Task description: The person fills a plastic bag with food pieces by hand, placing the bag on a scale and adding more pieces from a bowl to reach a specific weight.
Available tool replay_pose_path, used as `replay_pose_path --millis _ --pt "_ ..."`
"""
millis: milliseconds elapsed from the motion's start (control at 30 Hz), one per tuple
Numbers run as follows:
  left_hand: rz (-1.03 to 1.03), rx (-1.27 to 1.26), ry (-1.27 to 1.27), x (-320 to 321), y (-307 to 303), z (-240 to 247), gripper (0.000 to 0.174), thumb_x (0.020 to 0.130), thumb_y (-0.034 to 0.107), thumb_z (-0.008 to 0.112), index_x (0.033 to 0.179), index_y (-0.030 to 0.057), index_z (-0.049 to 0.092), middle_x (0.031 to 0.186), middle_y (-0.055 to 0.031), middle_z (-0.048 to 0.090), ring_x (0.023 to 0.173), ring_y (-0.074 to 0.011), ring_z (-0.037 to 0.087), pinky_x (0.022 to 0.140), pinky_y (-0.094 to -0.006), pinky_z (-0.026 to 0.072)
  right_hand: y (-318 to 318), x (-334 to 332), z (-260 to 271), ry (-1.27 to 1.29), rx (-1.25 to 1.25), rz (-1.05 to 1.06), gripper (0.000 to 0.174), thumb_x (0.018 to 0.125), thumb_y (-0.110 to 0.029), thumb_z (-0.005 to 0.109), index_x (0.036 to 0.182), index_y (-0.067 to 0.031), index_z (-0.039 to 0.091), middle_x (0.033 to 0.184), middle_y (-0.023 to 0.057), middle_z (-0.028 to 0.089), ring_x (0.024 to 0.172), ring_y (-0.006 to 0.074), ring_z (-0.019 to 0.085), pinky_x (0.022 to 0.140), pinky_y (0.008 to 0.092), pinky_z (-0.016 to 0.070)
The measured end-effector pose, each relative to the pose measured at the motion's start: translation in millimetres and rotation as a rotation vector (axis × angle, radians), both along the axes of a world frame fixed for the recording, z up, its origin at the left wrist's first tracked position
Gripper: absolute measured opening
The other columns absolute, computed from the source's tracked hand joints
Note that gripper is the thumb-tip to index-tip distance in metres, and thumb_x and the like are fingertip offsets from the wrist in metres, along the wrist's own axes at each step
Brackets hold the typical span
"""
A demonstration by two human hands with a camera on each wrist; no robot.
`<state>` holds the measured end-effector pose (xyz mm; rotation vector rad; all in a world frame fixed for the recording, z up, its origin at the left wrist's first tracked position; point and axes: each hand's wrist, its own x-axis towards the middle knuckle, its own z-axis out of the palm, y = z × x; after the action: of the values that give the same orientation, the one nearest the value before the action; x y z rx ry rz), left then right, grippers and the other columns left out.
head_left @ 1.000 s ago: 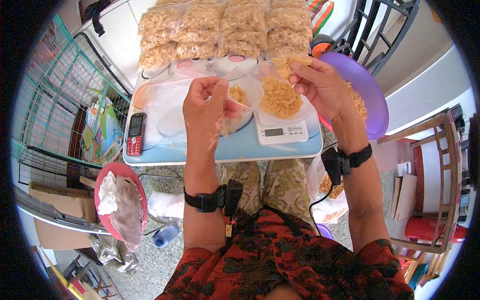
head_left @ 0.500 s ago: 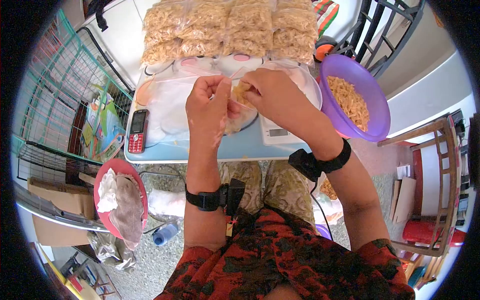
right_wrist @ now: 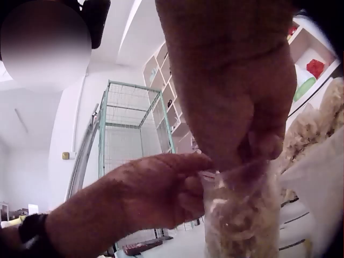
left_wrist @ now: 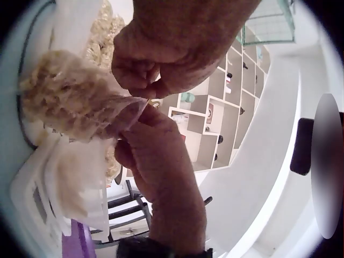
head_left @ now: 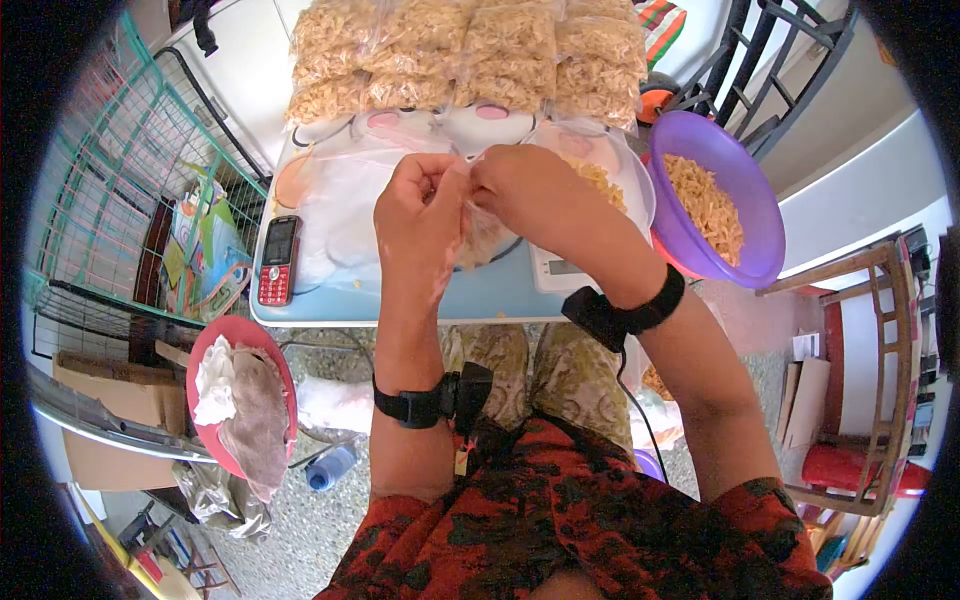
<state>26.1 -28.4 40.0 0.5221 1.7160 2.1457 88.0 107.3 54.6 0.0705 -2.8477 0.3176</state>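
A clear plastic bag (left_wrist: 70,97) of pale yellow dried pieces stands upright on the table, its mouth raised between both hands. My left hand (head_left: 420,215) pinches one side of the rim between thumb and fingers. Opposite it, my right hand (head_left: 540,195) has curled fingers on the bag's mouth, close against the left fingertips. The right wrist view shows the bag's filled lower part (right_wrist: 242,226) under both hands. Behind the right forearm, yellow pieces (head_left: 600,180) lie in a clear container on a white kitchen scale (head_left: 555,275), partly covered by that arm.
Filled bags (head_left: 420,50) are stacked along the table's back. A purple basin (head_left: 765,240) of dried pieces stands at the right. Flat clear bags (head_left: 340,220) and a red phone (head_left: 279,260) lie on the left. A green wire rack (head_left: 120,190) stands beyond the left edge.
My right hand has carried some yellow pieces from above the scale leftward to the bag's mouth; they no longer show in its fingers. My left hand has kept its hold on the rim.
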Motion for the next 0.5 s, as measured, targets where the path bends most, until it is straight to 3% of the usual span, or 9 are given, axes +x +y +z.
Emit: replay_pose_path --millis 133,233,333,500 --pt "0.071 -0.02 0.017 -7.1 -2.9 -5.7 0.021 0.091 0.021 0.064 0.096 0.0013 0.06 0.066 -0.0005 0.055 0.049 -0.0069 0.048 0.042 -0.021 0.0346 -0.8 -3.8 2.4 0.055 0.042 0.005 0.016 0.085 -0.016 0.059 0.089 -0.0021 0.065 0.084 0.016 0.062 0.079 0.0328 0.062 0.07 0.0414 0.0478" --pt "0.092 -0.016 0.051 -15.9 -9.4 -11.2 0.021 0.091 0.02 0.063 0.1 0.0013 0.06 0.07 -0.0015 0.057 0.055 -0.0073 0.051 0.045 -0.0208 0.0381 1.7 8.5 20.3 0.264 -0.161 0.084 0.019 0.081 -0.016 0.058 0.091 -0.001 0.066 0.081 0.0181 0.065 0.08 0.0351 0.064 0.072 0.0426 0.0515" --pt "0.104 -0.06 0.035 -14.8 -13.6 -6.6 0.023 0.09 0.019 0.063 0.105 0.0014 0.06 0.076 -0.0027 0.059 0.063 -0.008 0.055 0.051 -0.0207 0.0431 13.9 27.5 39.2 0.317 -0.346 0.007 0.02 0.086 -0.018 0.056 0.095 -0.0016 0.065 0.085 0.0174 0.065 0.081 0.0344 0.063 0.074 0.0401 0.0509" --pt "0.082 -0.041 0.054 -11.8 -14.8 -3.8 0.025 0.09 0.018 0.062 0.109 0.0012 0.059 0.081 -0.0032 0.061 0.07 -0.0091 0.057 0.057 -0.0219 0.0477 54.5 59.0 38.2 0.18 -0.359 -0.213 0.022 0.09 -0.022 0.055 0.096 -0.0021 0.063 0.089 0.0176 0.065 0.087 0.0361 0.062 0.076 0.0414 0.0494"
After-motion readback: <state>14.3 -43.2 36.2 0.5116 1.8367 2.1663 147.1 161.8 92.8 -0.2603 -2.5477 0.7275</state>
